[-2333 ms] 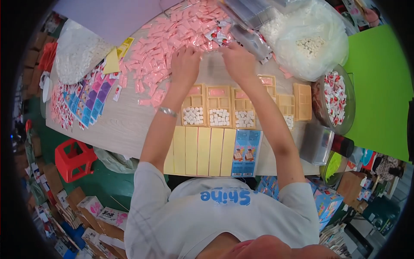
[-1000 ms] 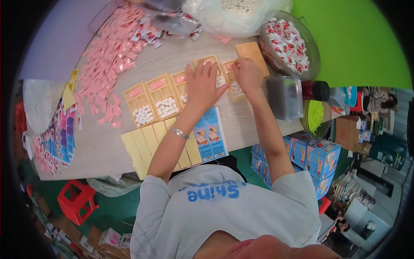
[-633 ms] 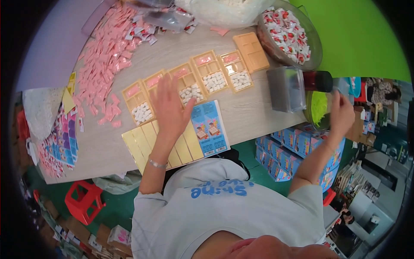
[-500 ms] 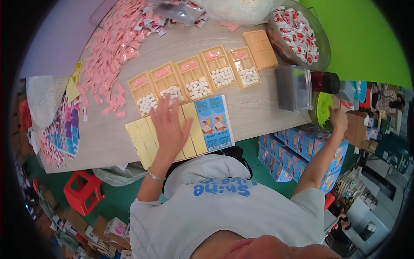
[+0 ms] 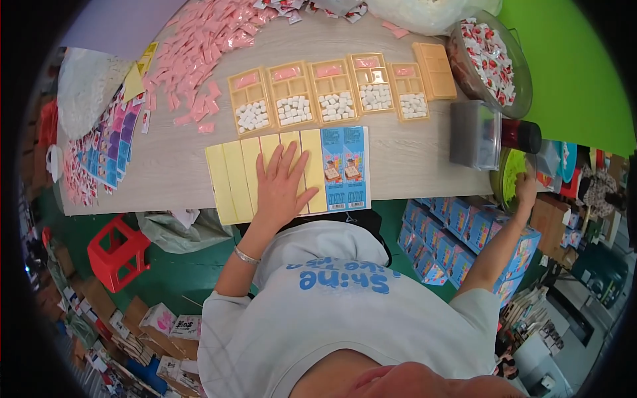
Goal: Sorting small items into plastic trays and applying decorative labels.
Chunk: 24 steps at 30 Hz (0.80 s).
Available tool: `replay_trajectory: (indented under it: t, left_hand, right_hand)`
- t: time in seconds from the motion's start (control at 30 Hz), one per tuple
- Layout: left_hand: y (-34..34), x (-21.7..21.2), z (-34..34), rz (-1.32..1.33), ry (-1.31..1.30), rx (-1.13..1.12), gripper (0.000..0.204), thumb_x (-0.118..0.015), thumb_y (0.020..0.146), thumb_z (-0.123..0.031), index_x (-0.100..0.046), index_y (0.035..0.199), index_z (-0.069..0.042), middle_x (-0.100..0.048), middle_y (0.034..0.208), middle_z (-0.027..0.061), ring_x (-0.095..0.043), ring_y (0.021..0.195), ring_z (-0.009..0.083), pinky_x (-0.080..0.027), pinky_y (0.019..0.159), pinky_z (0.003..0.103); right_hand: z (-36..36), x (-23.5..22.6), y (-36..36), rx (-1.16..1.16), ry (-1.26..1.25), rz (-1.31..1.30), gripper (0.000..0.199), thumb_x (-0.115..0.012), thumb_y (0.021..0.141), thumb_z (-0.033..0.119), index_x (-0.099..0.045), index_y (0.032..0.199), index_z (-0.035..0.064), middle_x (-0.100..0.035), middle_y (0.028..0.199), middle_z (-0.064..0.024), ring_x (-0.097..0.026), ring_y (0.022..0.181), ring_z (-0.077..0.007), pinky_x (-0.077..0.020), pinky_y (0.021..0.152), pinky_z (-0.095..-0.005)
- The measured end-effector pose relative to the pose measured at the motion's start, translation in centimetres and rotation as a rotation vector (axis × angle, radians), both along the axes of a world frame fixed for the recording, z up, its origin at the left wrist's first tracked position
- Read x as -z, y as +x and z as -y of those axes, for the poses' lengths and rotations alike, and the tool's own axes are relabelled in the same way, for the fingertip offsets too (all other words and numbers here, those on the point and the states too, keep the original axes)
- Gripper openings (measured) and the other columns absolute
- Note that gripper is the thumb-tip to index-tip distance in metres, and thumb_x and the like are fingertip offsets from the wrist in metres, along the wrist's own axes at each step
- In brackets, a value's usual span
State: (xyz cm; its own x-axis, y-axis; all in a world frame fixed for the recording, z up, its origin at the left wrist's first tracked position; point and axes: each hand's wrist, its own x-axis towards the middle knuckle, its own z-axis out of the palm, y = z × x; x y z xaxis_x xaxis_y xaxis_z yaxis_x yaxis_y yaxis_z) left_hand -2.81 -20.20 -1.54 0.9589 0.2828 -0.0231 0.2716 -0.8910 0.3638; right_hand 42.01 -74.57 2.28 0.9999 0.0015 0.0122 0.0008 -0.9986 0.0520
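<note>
My left hand (image 5: 284,189) lies flat, fingers spread, on a row of yellow strips (image 5: 250,172) that ends at the right in blue printed cards (image 5: 345,169). Beyond them stand several beige compartment trays (image 5: 290,88), each with white marshmallow-like pieces (image 5: 294,110) and a pink packet (image 5: 328,69). Far to the right, my right hand (image 5: 526,192) reaches over the rim of a clear bowl (image 5: 496,192) with bright green contents (image 5: 509,176). Its fingers look curled together at the green contents; what they hold, if anything, is hidden.
Loose pink packets (image 5: 199,60) cover the far left. At the far right are stacked beige trays (image 5: 434,71), a bowl of red-and-white packets (image 5: 524,93), a clear plastic box (image 5: 474,136) and a dark red jar (image 5: 521,136). Blue boxes (image 5: 458,222) and a red stool (image 5: 118,252) stand below.
The view has shifted, so the table things sit farther right and higher. My left hand has drawn back from the trays onto the middle of the strips. My right hand stays at the green bowl.
</note>
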Motion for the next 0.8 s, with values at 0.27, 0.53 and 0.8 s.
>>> replay_trajectory:
  t: [0.27, 0.53, 0.8]
  left_hand:
    - [1.6, -2.6, -0.7, 0.365, -0.824, -0.189, 0.052, -0.066, 0.095, -0.029, -0.053, 0.139, -0.006, -0.053, 0.140, 0.0163, -0.052, 0.129, 0.0292, -0.041, 0.109, 0.043]
    - [10.0, -5.3, 2.5, 0.471, -2.498, -0.291, 0.064, -0.031, 0.107, -0.053, -0.043, 0.147, -0.004, -0.052, 0.144, 0.0126, -0.050, 0.131, 0.0245, -0.038, 0.112, 0.041]
    - [10.4, -3.7, -1.2, 0.932, -2.518, -0.582, 0.057, -0.029, 0.108, -0.046, -0.048, 0.140, -0.003, -0.054, 0.142, 0.0127, -0.051, 0.131, 0.0281, -0.039, 0.113, 0.044]
  right_hand:
    - [5.0, -2.4, 2.1, -0.060, -0.250, 0.109, 0.034, -0.045, 0.096, 0.023, -0.068, 0.106, -0.0002, -0.068, 0.098, -0.0283, -0.064, 0.100, -0.0463, -0.0493, 0.084, -0.0540]
    - [-26.8, -6.2, -16.4, -0.630, 0.910, -0.095, 0.023, -0.055, 0.103, 0.019, -0.065, 0.117, 0.0046, -0.067, 0.099, -0.0059, -0.062, 0.091, -0.0121, -0.0479, 0.079, -0.0246]
    - [-47.8, -3.7, -26.2, -1.107, 0.683, -0.241, 0.013, -0.060, 0.096, 0.010, -0.065, 0.107, 0.0038, -0.064, 0.093, -0.0144, -0.066, 0.078, -0.0310, -0.0522, 0.067, -0.0393]
